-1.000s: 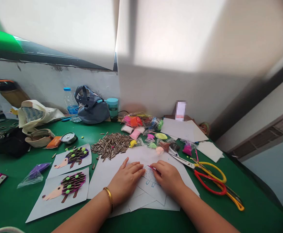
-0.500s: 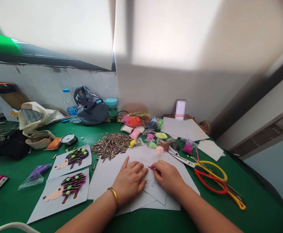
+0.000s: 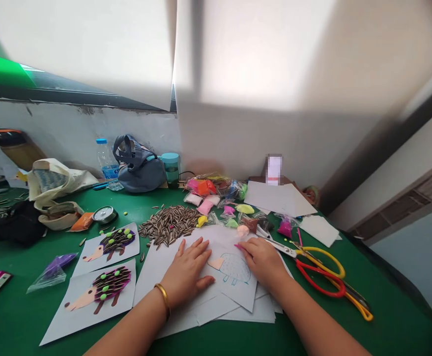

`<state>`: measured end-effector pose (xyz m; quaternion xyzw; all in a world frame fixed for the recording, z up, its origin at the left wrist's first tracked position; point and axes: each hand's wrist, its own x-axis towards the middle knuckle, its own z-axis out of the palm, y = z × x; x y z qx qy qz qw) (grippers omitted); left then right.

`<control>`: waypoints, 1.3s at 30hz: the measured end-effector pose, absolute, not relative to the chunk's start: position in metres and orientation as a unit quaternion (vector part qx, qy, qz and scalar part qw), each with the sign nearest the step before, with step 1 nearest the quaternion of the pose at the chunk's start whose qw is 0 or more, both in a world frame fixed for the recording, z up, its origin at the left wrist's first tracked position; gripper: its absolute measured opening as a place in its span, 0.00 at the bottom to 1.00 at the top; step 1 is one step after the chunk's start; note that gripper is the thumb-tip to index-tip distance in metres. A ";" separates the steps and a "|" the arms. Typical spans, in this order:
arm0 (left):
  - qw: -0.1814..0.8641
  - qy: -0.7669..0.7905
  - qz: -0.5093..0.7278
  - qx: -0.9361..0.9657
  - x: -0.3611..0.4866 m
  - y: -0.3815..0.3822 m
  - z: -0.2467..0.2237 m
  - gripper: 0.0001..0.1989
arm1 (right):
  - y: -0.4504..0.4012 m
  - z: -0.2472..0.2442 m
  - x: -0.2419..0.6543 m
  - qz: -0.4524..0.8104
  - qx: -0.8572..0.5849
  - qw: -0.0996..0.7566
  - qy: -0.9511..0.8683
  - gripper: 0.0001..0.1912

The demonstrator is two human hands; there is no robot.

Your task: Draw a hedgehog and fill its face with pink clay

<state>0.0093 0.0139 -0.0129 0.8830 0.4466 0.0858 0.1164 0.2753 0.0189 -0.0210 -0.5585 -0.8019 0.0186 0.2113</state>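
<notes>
My left hand [image 3: 188,267] lies flat on the white paper sheets [image 3: 186,309], fingers spread and holding nothing. Between thumb and fingertips, my right hand [image 3: 263,259] pinches a small pink piece of clay [image 3: 237,245] just over the top sheet. That sheet carries a blue outline drawing of a hedgehog [image 3: 235,267], its snout covered in peach clay [image 3: 215,263]. Part of the drawing's right edge is close to my right fingers. Two finished hedgehog pictures [image 3: 114,282] with dark spiny backs and green dots lie left of my left hand.
A heap of sunflower seeds [image 3: 171,222] sits behind the paper, beside bagged coloured clay [image 3: 204,203]. Scissors with red and yellow handles [image 3: 322,279] lie at the right. Farther back stand a blue bag [image 3: 142,170], a water bottle [image 3: 108,163] and a teal-lidded jar [image 3: 170,170].
My left hand has slid left, off the drawing, and its fingers have spread. My right hand has moved slightly up and right with the pink clay, uncovering the hedgehog outline.
</notes>
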 end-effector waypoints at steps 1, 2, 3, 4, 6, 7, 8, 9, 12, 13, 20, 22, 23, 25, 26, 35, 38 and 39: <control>0.118 0.448 0.085 0.882 0.010 0.014 -0.013 0.31 | 0.020 -0.021 0.278 -0.009 -0.567 0.207 -0.797 0.13; 0.119 0.448 0.087 0.882 0.010 0.013 -0.013 0.31 | 0.020 -0.021 0.279 -0.032 -0.574 0.204 -0.793 0.13; 0.121 0.447 0.093 0.881 0.011 0.013 -0.013 0.31 | 0.019 -0.020 0.278 -0.048 -0.577 0.202 -0.790 0.12; 0.122 0.446 0.100 0.881 0.011 0.013 -0.014 0.31 | 0.018 -0.019 0.276 -0.055 -0.578 0.199 -0.789 0.12; 0.123 0.444 0.113 0.880 0.010 0.013 -0.015 0.31 | 0.012 -0.016 0.268 -0.047 -0.572 0.187 -0.797 0.09; 0.124 0.445 0.117 0.879 0.010 0.012 -0.015 0.31 | 0.009 -0.014 0.264 -0.038 -0.569 0.177 -0.802 0.08; 0.124 0.446 0.119 0.878 0.010 0.012 -0.015 0.32 | 0.007 -0.014 0.259 -0.028 -0.569 0.167 -0.805 0.08; 0.124 0.447 0.119 0.878 0.010 0.012 -0.015 0.32 | 0.005 -0.013 0.255 -0.017 -0.571 0.159 -0.805 0.07; 0.127 0.448 0.123 0.876 0.010 0.011 -0.014 0.33 | 0.005 -0.014 0.249 0.024 -0.585 0.145 -0.798 0.06; 0.128 0.449 0.125 0.875 0.011 0.011 -0.014 0.33 | 0.006 -0.015 0.249 0.041 -0.589 0.144 -0.794 0.05; 0.130 0.456 0.123 0.872 0.011 0.011 -0.014 0.34 | 0.004 -0.013 0.247 0.043 -0.601 0.151 -0.784 0.07; 0.129 0.456 0.123 0.872 0.011 0.012 -0.014 0.34 | 0.003 -0.011 0.246 0.039 -0.605 0.146 -0.782 0.08; 0.129 0.457 0.123 0.872 0.011 0.012 -0.015 0.35 | 0.003 -0.010 0.245 0.040 -0.607 0.142 -0.781 0.09; 0.129 0.460 0.120 0.870 0.011 0.013 -0.015 0.36 | 0.004 -0.009 0.244 0.043 -0.612 0.137 -0.777 0.10; 0.129 0.463 0.118 0.869 0.011 0.013 -0.016 0.37 | 0.005 -0.008 0.244 0.044 -0.615 0.137 -0.775 0.10; 0.134 0.460 0.155 0.864 0.010 0.014 -0.021 0.38 | 0.005 -0.018 0.250 0.135 -0.580 0.223 -0.772 0.15; 0.139 0.469 0.193 0.851 0.009 0.015 -0.018 0.40 | 0.005 -0.018 0.254 0.155 -0.520 0.311 -0.780 0.15; 0.143 0.471 0.219 0.842 0.009 0.015 -0.016 0.40 | 0.006 -0.018 0.256 0.158 -0.505 0.336 -0.779 0.15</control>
